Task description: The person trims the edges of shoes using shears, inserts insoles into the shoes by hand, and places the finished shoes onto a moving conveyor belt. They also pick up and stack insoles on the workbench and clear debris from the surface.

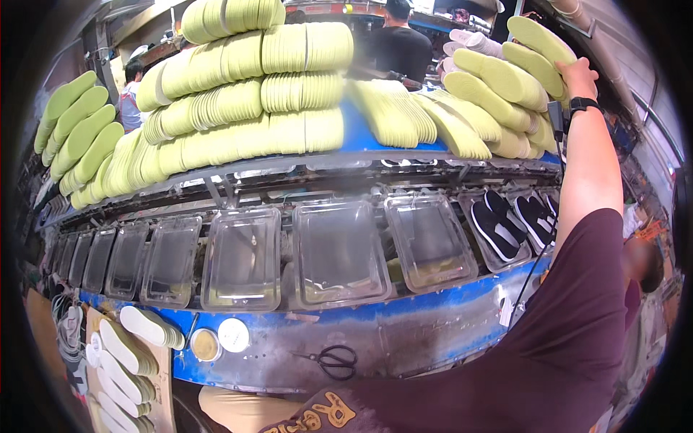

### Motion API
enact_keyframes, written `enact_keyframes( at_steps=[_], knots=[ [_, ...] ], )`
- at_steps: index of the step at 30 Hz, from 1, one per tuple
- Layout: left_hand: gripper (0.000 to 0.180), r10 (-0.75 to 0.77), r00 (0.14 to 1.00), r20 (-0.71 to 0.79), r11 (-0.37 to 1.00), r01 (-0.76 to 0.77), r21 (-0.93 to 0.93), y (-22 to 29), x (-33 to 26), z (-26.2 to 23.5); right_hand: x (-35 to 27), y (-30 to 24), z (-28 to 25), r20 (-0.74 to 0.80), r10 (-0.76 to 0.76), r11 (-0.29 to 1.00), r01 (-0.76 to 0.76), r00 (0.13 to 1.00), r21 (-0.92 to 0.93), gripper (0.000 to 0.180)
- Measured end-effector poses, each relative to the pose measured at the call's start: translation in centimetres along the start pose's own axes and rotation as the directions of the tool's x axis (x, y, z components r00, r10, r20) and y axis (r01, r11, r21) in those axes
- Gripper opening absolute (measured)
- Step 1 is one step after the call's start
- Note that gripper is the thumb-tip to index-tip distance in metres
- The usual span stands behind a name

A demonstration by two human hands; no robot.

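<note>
My right arm stretches up to the far right, and my right hand (580, 79) is at the end of a stack of yellow-green insoles (541, 40). Its fingers are bent against the end of that stack and appear closed on it; how many insoles they hold cannot be made out. More yellow-green insole stacks (498, 79) lie just left of and below the hand. A dark watch (583, 104) is on my right wrist. My left hand is out of view.
Long rows of insoles (238, 130) are piled on a blue shelf. Below, clear plastic trays (339, 252) move off in a line; black shoes (498, 225) fill the right ones. Scissors (338, 361), a round tub (206, 345) and white insoles (123, 346) lie nearby. Other people are around.
</note>
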State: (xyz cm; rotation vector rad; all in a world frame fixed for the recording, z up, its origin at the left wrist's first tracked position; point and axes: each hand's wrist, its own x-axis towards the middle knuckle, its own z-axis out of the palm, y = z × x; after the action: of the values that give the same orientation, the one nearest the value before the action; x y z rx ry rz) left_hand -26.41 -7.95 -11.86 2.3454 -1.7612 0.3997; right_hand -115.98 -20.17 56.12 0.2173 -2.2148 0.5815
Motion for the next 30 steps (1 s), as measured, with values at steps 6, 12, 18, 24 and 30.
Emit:
enact_keyframes(
  at_steps=[6,12,18,24,30],
  knots=[
    [0.025,-0.015,1.0,0.003,1.0,0.015,0.027,-2.7,-0.1,-0.6,-2.9,-1.2,1.3,-0.204,-0.134,0.991,0.13,0.97,-0.035,0.063],
    [0.025,-0.027,1.0,-0.014,0.998,0.028,0.047,-5.4,1.4,-0.8,-7.0,-4.1,-2.0,-0.373,-0.226,0.96,0.27,0.9,0.07,0.061],
    [0.025,-0.022,1.0,-0.017,0.998,0.023,0.055,-7.2,2.8,-0.7,-17.9,-8.9,-4.7,-0.231,-0.265,0.893,0.329,0.936,0.306,0.063],
    [0.025,-0.031,0.999,-0.018,0.998,0.032,0.056,-8.9,3.8,-0.4,-24.7,-10.4,-1.2,-0.08,-0.394,0.861,0.398,0.916,0.318,0.064],
    [0.026,-0.023,1.0,-0.017,0.999,0.024,0.044,-8.6,5.5,0.5,-27.0,-10.4,1.4,0.065,-0.334,0.929,0.317,0.94,0.191,0.059]
  ],
)
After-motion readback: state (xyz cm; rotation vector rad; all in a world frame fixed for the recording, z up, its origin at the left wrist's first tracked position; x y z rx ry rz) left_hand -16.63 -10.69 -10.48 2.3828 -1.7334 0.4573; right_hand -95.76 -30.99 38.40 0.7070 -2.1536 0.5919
